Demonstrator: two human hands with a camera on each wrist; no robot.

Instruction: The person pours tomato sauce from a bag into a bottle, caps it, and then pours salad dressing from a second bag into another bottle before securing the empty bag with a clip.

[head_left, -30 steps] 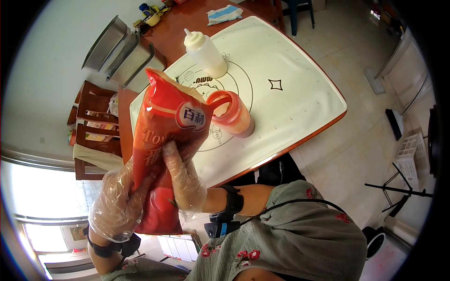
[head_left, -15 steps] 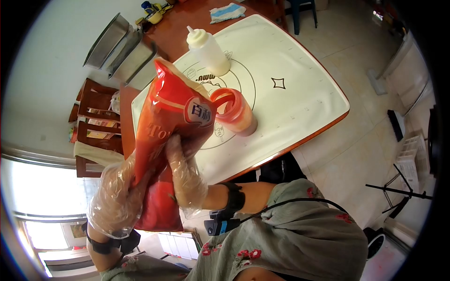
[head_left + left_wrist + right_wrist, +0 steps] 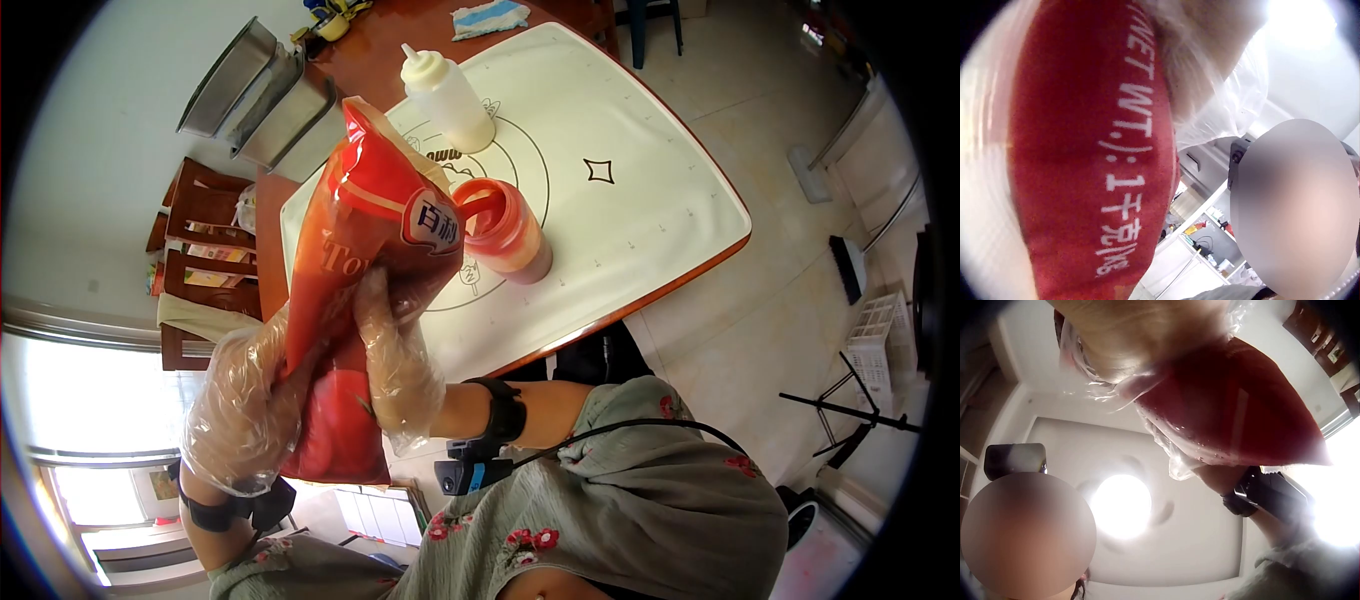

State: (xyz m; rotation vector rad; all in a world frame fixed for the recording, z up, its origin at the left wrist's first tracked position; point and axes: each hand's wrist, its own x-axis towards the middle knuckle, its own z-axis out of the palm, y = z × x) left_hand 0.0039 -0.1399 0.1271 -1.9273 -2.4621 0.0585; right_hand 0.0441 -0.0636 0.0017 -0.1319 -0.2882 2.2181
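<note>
A red bag (image 3: 335, 410) printed with "Tom..." is held tilted by both gloved hands, its upper part beside an open squeeze bottle (image 3: 525, 250). Red sauce (image 3: 482, 204) spans from the bag's edge to the bottle's mouth, and more red lies inside the bottle. My left hand (image 3: 240, 415) grips the bag's left side; my right hand (image 3: 395, 365) grips its right side, thumb on the front. In the left wrist view the bag (image 3: 1091, 150) shows weight lettering. The right wrist view shows the bag's lower end (image 3: 1241, 412) below my right hand (image 3: 1141, 337).
A capped bottle (image 3: 450, 105) with a pale nozzle stands on the white mat (image 3: 640, 210) behind the open one. Metal pans (image 3: 285, 110) are at the back left, a striped cloth (image 3: 490, 18) at the far edge. Wooden chairs (image 3: 205, 260) stand to the left.
The bag and both hands have shifted slightly upward in the head view. The bag's upper end has moved a little to the right, still beside the open bottle.
</note>
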